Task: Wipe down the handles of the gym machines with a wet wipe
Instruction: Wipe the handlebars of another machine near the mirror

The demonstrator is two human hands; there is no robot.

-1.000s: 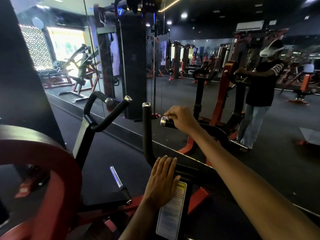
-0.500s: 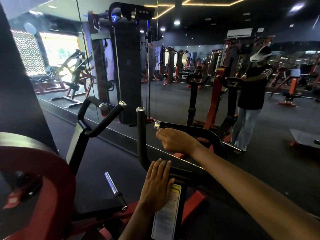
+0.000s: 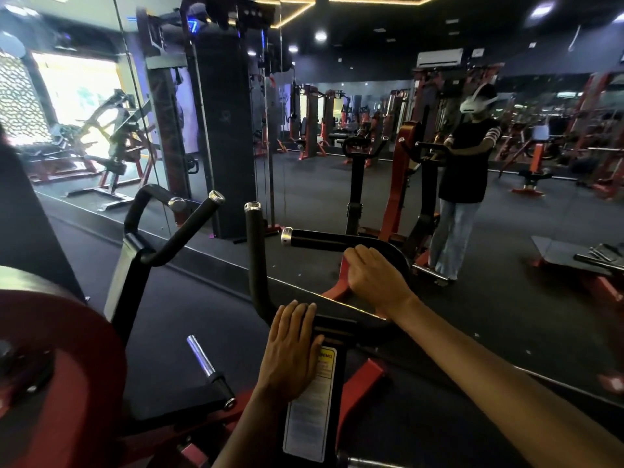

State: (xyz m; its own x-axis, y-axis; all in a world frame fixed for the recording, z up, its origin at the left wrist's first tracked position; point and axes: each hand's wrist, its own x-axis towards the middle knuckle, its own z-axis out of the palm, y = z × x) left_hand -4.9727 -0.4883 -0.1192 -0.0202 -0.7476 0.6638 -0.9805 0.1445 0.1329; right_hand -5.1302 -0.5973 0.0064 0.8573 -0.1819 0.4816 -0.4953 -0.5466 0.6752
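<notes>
The right hand (image 3: 373, 282) has its fingers curled over the horizontal black foam-covered handle with a chrome end cap (image 3: 315, 238), gripping it at the bend where the grip turns back toward the machine frame. No wet wipe shows. If one is there it is hidden under the palm, and I cannot tell. The left hand (image 3: 292, 349) lies flat, fingers straight and together, pressing on the black steel upright post with a white-and-yellow warning label (image 3: 312, 403); it holds nothing.

Taking that post as the landmark: the gripped handle runs just above and beyond it, chrome cap pointing left. A second, upright black handle with a chrome cap (image 3: 254, 251) rises just left of the post. Further left stands an angled black handle pair on a grey bracket (image 3: 175, 238), and at the far left a red round weight plate (image 3: 64, 359). Low and left of the post a short chrome peg (image 3: 202, 356) sticks out. Beyond everything is a mirror wall (image 3: 337, 163) showing the person's reflection.

The handle looks rigid and fixed, so it should not give under pressure. The foam sleeve probably drags against a damp cloth, while the chrome cap is likely slick. A wrapped grip sliding along the length seems best, with the left hand bracing as it does.
</notes>
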